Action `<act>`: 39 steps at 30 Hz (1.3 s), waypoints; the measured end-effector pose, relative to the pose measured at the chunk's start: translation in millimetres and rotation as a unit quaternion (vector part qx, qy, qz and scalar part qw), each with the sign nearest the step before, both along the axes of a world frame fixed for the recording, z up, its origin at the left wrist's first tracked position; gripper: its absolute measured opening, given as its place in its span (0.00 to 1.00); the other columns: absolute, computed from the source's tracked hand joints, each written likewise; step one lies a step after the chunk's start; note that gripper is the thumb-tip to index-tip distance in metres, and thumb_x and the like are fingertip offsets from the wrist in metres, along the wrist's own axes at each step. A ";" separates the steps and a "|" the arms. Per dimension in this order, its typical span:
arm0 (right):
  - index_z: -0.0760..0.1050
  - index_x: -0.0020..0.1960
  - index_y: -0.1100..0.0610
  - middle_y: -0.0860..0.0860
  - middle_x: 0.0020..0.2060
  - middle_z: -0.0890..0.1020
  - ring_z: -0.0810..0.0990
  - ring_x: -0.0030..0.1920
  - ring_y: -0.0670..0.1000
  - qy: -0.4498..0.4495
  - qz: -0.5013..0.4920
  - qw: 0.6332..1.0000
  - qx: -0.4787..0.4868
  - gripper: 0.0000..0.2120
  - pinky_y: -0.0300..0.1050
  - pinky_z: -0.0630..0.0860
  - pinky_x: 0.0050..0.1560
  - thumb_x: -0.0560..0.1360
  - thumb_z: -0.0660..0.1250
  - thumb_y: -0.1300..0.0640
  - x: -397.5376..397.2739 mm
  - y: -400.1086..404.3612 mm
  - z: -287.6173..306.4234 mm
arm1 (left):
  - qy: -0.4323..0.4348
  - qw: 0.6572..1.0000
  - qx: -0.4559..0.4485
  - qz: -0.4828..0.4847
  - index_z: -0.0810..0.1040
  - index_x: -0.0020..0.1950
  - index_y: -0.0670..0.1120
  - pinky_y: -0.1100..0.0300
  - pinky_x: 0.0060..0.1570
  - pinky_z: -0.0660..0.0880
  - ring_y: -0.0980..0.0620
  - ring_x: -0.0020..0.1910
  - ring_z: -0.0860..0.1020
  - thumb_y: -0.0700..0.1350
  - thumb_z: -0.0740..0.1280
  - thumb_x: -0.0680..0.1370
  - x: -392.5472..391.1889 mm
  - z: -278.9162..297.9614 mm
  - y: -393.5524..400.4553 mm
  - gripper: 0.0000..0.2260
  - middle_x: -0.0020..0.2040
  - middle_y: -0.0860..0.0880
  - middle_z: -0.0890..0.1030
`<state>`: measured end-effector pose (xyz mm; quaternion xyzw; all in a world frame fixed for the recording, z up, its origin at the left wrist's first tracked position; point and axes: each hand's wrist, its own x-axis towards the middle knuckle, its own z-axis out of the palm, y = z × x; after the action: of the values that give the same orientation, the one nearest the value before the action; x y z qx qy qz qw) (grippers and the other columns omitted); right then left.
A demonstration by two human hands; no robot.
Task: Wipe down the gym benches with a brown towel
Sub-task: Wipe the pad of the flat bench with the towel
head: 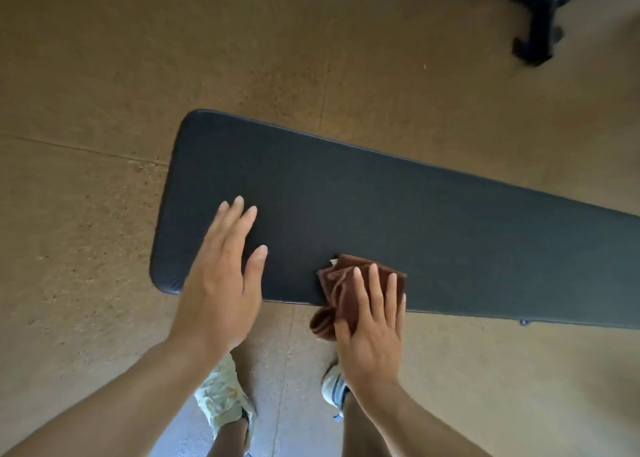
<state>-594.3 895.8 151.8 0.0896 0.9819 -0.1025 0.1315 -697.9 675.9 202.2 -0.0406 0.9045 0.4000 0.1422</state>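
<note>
A long dark padded gym bench [363, 207] runs from the middle left to the right edge of the view. A crumpled brown towel [337, 283] lies on its near edge, partly hanging off. My right hand [372, 321] lies flat on the towel with straight fingers, pressing it onto the pad. My left hand [225, 273] is spread flat with straight fingers over the bench's left end, holding nothing; whether it touches the pad is unclear.
The floor [104, 110] around the bench is tan and speckled. A black equipment frame [540, 23] stands at the top right. My two feet in light shoes [225, 394] are just in front of the bench.
</note>
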 end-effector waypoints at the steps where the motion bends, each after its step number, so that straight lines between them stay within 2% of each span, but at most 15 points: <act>1: 0.55 0.84 0.43 0.45 0.84 0.54 0.46 0.85 0.54 -0.002 -0.023 1.000 0.004 0.32 0.61 0.50 0.81 0.81 0.56 0.43 -6.3 12.1 -0.4 | 0.001 1.000 0.012 -0.013 0.59 0.81 0.51 0.70 0.73 0.47 0.68 0.79 0.45 0.53 0.54 0.83 -4.2 1.0 17.3 0.26 0.80 0.62 0.53; 4: 0.50 0.84 0.41 0.43 0.85 0.49 0.39 0.84 0.52 -0.008 -0.090 0.996 -0.014 0.30 0.58 0.40 0.83 0.84 0.47 0.38 -75.3 34.1 0.0 | 0.005 0.998 0.028 -0.047 0.59 0.81 0.51 0.65 0.75 0.50 0.67 0.79 0.46 0.54 0.54 0.83 -14.6 2.7 62.8 0.26 0.82 0.59 0.54; 7: 0.48 0.85 0.43 0.45 0.85 0.48 0.37 0.84 0.54 0.004 -0.198 0.978 -0.065 0.30 0.61 0.36 0.82 0.85 0.50 0.40 -194.9 65.8 -1.6 | 0.015 0.998 0.021 -0.052 0.59 0.81 0.50 0.69 0.74 0.47 0.64 0.80 0.47 0.53 0.54 0.83 -20.4 3.8 91.4 0.26 0.82 0.57 0.56; 10: 0.52 0.85 0.43 0.46 0.85 0.52 0.39 0.84 0.54 -0.031 -0.137 0.987 -0.078 0.30 0.61 0.35 0.82 0.83 0.51 0.42 -248.8 87.3 1.2 | 0.013 0.999 0.011 -0.052 0.60 0.81 0.50 0.70 0.73 0.46 0.63 0.80 0.49 0.53 0.55 0.83 -19.6 2.3 108.9 0.26 0.82 0.56 0.57; 12: 0.54 0.84 0.43 0.46 0.85 0.54 0.41 0.84 0.53 0.004 -0.072 0.995 -0.068 0.32 0.59 0.38 0.83 0.81 0.53 0.43 -218.4 89.4 0.0 | 0.004 0.999 0.004 -0.048 0.60 0.81 0.50 0.68 0.74 0.47 0.63 0.80 0.49 0.53 0.55 0.83 -17.3 1.1 117.5 0.26 0.82 0.56 0.56; 14: 0.56 0.84 0.44 0.46 0.84 0.55 0.43 0.85 0.52 0.036 -0.027 0.997 -0.060 0.34 0.59 0.43 0.83 0.78 0.55 0.44 -145.0 82.9 3.7 | -0.010 0.999 0.000 -0.048 0.60 0.81 0.49 0.66 0.75 0.47 0.62 0.81 0.48 0.53 0.55 0.83 -13.0 1.2 127.1 0.26 0.82 0.55 0.56; 16: 0.59 0.83 0.45 0.46 0.84 0.56 0.45 0.85 0.53 0.016 0.038 0.998 -0.054 0.36 0.62 0.49 0.82 0.76 0.59 0.45 -63.9 82.0 8.5 | -0.025 0.998 -0.002 -0.053 0.59 0.81 0.49 0.66 0.75 0.48 0.63 0.81 0.47 0.53 0.55 0.83 -8.9 2.8 138.3 0.26 0.82 0.55 0.55; 18: 0.59 0.83 0.46 0.47 0.84 0.57 0.46 0.85 0.54 0.000 0.101 0.994 -0.046 0.37 0.64 0.52 0.80 0.75 0.62 0.45 -20.4 92.5 9.0 | -0.029 0.998 -0.004 -0.059 0.59 0.81 0.50 0.63 0.76 0.49 0.63 0.80 0.47 0.54 0.54 0.83 -8.7 3.1 151.2 0.26 0.82 0.56 0.55; 21: 0.56 0.84 0.44 0.46 0.84 0.56 0.46 0.85 0.54 -0.015 0.125 0.991 -0.042 0.35 0.61 0.48 0.82 0.78 0.59 0.43 -46.1 108.2 2.7 | -0.027 0.997 -0.012 -0.066 0.59 0.81 0.51 0.63 0.76 0.49 0.65 0.80 0.46 0.54 0.54 0.83 -12.0 1.8 172.2 0.26 0.82 0.57 0.54; 25: 0.47 0.85 0.43 0.46 0.85 0.48 0.38 0.84 0.52 0.006 -0.037 0.998 -0.047 0.34 0.57 0.37 0.83 0.81 0.53 0.43 -166.3 135.3 -3.5 | -0.020 0.996 -0.019 -0.085 0.59 0.81 0.50 0.64 0.76 0.48 0.64 0.80 0.47 0.55 0.55 0.83 -20.7 0.9 198.9 0.26 0.82 0.56 0.55; 28: 0.51 0.85 0.44 0.47 0.85 0.52 0.40 0.84 0.51 -0.007 -0.060 0.996 -0.061 0.33 0.57 0.38 0.83 0.82 0.54 0.43 -221.5 174.0 -1.7 | -0.008 0.995 -0.031 -0.092 0.60 0.81 0.50 0.64 0.75 0.49 0.62 0.81 0.48 0.52 0.57 0.84 -29.2 -2.4 215.8 0.25 0.82 0.56 0.56; 30: 0.53 0.85 0.45 0.48 0.85 0.54 0.43 0.85 0.51 0.015 -0.030 0.997 -0.076 0.33 0.57 0.41 0.83 0.81 0.54 0.44 -198.6 182.0 -2.4 | -0.003 0.995 -0.037 -0.093 0.60 0.81 0.50 0.64 0.75 0.48 0.61 0.81 0.49 0.51 0.57 0.84 -35.8 -4.8 225.3 0.24 0.82 0.55 0.56; 35: 0.58 0.84 0.48 0.49 0.84 0.55 0.48 0.85 0.54 0.012 0.056 0.997 -0.048 0.37 0.62 0.53 0.82 0.75 0.61 0.46 -20.1 182.1 6.2 | -0.026 0.995 -0.036 -0.095 0.58 0.81 0.49 0.64 0.76 0.47 0.58 0.81 0.48 0.48 0.56 0.85 -37.7 -12.4 253.5 0.24 0.83 0.54 0.55; 37: 0.57 0.84 0.48 0.49 0.84 0.55 0.49 0.85 0.55 0.004 0.098 0.995 -0.036 0.38 0.61 0.52 0.82 0.76 0.63 0.45 2.1 192.8 3.0 | -0.023 0.993 -0.046 -0.111 0.57 0.82 0.49 0.59 0.79 0.49 0.57 0.82 0.48 0.48 0.55 0.85 -37.1 -14.6 268.0 0.24 0.83 0.53 0.55; 39: 0.55 0.84 0.47 0.48 0.84 0.55 0.48 0.85 0.54 0.002 0.091 0.995 -0.036 0.38 0.60 0.49 0.82 0.76 0.61 0.44 -22.8 201.4 -1.8 | -0.010 0.990 -0.092 -0.107 0.57 0.82 0.48 0.53 0.80 0.49 0.54 0.82 0.49 0.48 0.54 0.85 -38.6 -18.6 279.3 0.24 0.82 0.51 0.56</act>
<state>-617.1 1097.2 150.0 -0.0054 0.9819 -0.1258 0.1417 -736.5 955.2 183.6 0.0397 0.9352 0.2971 0.1885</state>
